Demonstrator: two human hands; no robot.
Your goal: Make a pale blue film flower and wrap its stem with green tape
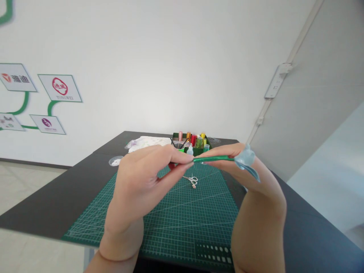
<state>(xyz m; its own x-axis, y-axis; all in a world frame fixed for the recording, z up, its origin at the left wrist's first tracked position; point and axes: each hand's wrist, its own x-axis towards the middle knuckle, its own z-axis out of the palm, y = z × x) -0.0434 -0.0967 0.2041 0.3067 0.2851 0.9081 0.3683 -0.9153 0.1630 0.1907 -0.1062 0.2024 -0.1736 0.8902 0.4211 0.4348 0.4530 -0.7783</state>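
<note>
Both my hands are raised above a green cutting mat (176,220). My right hand (256,182) pinches a thin green stem (214,159) that carries a pale blue fabric flower (247,160) at its right end. My left hand (142,182) is closed, its thumb and fingertips pinching the stem's left tip. The stem lies level between the two hands.
The mat lies on a dark table (57,197). Small scissors (192,179) rest on the mat beyond my hands. A green box (196,151) of coloured thread spools and tools stands at the far edge, with white cloth (148,142) and a small round lid (115,161) to its left.
</note>
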